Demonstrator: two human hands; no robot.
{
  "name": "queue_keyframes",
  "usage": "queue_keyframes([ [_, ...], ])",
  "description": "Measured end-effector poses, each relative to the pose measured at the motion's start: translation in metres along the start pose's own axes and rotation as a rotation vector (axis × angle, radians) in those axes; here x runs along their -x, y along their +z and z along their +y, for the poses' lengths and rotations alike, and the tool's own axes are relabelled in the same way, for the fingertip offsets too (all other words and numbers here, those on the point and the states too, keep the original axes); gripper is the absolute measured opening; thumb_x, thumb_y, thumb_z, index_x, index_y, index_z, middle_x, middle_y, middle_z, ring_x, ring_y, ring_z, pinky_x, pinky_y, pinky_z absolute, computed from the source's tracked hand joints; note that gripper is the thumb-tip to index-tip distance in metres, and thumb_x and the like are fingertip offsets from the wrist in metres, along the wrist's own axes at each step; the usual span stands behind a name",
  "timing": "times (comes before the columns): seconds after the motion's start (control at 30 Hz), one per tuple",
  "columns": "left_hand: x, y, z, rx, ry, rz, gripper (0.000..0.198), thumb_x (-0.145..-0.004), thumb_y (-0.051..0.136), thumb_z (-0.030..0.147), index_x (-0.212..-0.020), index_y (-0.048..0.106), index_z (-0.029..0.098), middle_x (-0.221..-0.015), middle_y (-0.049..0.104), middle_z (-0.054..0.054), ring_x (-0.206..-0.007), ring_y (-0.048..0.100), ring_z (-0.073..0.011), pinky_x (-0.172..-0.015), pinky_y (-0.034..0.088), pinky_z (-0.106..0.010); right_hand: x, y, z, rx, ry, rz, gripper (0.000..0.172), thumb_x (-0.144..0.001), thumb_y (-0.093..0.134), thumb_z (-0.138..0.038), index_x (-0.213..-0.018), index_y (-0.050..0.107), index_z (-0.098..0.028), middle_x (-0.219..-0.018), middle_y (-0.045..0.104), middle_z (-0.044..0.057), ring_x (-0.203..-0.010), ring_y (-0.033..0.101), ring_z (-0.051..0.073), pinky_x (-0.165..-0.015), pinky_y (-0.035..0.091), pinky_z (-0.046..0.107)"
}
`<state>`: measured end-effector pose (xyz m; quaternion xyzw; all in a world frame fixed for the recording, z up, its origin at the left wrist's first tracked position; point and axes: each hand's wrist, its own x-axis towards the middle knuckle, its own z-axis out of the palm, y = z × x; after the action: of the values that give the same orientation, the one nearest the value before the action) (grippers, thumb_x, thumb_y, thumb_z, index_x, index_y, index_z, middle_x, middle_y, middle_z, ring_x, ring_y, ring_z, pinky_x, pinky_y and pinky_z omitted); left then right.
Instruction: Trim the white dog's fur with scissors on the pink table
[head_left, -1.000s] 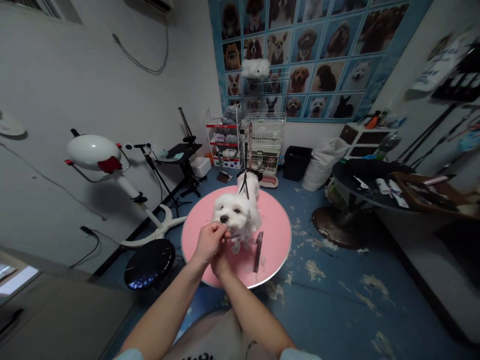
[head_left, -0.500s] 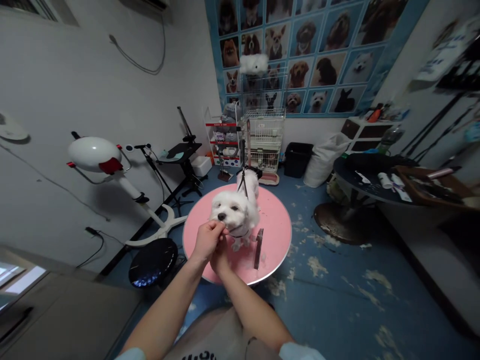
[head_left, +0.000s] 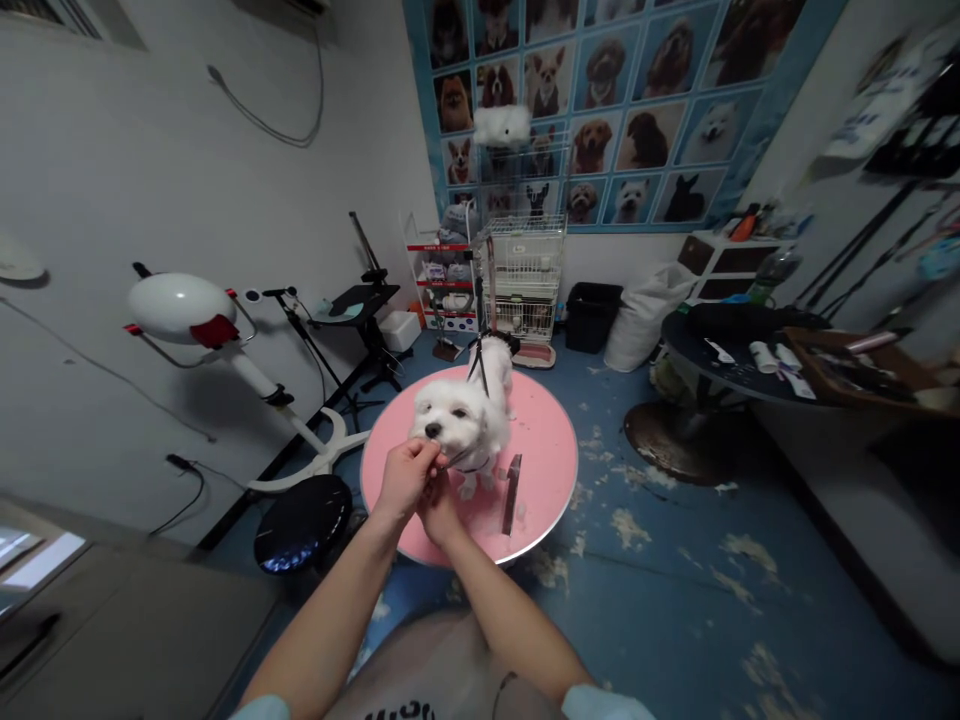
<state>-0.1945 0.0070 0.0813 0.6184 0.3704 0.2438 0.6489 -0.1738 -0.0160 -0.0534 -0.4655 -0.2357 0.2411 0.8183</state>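
Fingers of your left hand (head_left: 406,478) are pinched together just under the muzzle of the small white dog (head_left: 463,420), gripping the fur of its chin. Your right hand (head_left: 439,505) sits directly beneath and partly behind the left, tucked close under the dog's chest; whether it is clenched on anything or loose you cannot tell from this view, since the left hand and the dog cover its fingers. Both forearms run up from the bottom edge and cross near the wrists.

The dog stands on a round pink table (head_left: 547,440), facing you, with its head toward the near left part of the top. A dark leash (head_left: 475,362) rises from behind its neck to a thin upright post at the far edge of the table. Just to the right of the dog, a long metal comb (head_left: 511,492) lies on the pink surface, apart from both hands, with small tufts of white hair beside it.

Left of the table stands a white dryer (head_left: 176,308) on a curved stand, and a black round stool (head_left: 300,522) sits near the table's left rim. Clumps of cut hair (head_left: 626,525) are scattered over the blue floor on the right. Behind the table are wire cages (head_left: 525,262) beneath a wall of dog portraits (head_left: 600,110).
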Motion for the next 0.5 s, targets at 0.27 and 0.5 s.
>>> queue_keyframes([
  [0.27,0.005,0.004,0.002,-0.007,-0.014,0.05,0.033,-0.061,0.075,0.049,-0.055,0.067,0.017,-0.045,0.053,0.001,-0.042,0.043,-0.008,-0.043,0.031,-0.02,0.003,-0.014,0.008,-0.038,0.054,-0.092,0.036,-0.07,0.082,-0.022,-0.097,0.057,-0.027,-0.095,0.071,0.001,-0.088,0.067,0.022,-0.077,0.06,0.035],
  [0.5,0.013,0.012,0.014,0.019,-0.06,0.089,0.035,-0.053,0.074,0.051,-0.05,0.065,0.018,-0.043,0.053,0.001,-0.04,0.042,-0.0079,-0.041,0.028,-0.02,0.001,-0.022,-0.008,-0.038,0.08,-0.078,0.031,-0.072,0.079,-0.028,-0.092,0.056,-0.027,-0.09,0.069,0.002,-0.087,0.066,0.022,-0.078,0.061,0.036],
])
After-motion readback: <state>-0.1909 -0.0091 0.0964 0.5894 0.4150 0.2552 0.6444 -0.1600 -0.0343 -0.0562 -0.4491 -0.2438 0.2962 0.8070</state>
